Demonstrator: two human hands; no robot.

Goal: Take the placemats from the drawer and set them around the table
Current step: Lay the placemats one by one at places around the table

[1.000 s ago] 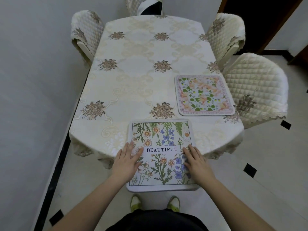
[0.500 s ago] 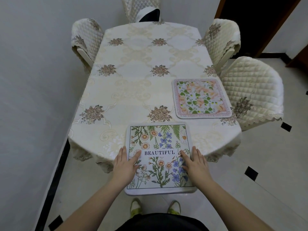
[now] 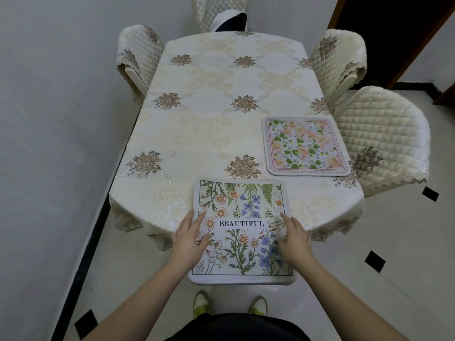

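Note:
A white placemat printed with wildflowers and the word BEAUTIFUL lies at the near end of the table, its near half hanging past the table's edge. My left hand rests flat on its left edge with straight fingers. My right hand lies flat on its right side, a little blurred. A second placemat, pink and green floral, lies flat at the table's right side in front of a chair.
Quilted cream chairs stand around the table: one at far left, one at the far end, two on the right. A wall runs close along the left. A dark doorway opens at far right.
Both hands have stayed flat on the wildflower placemat; the mat sits about the same on the table's near edge. My head has pulled back and tilted slightly, showing more floor.

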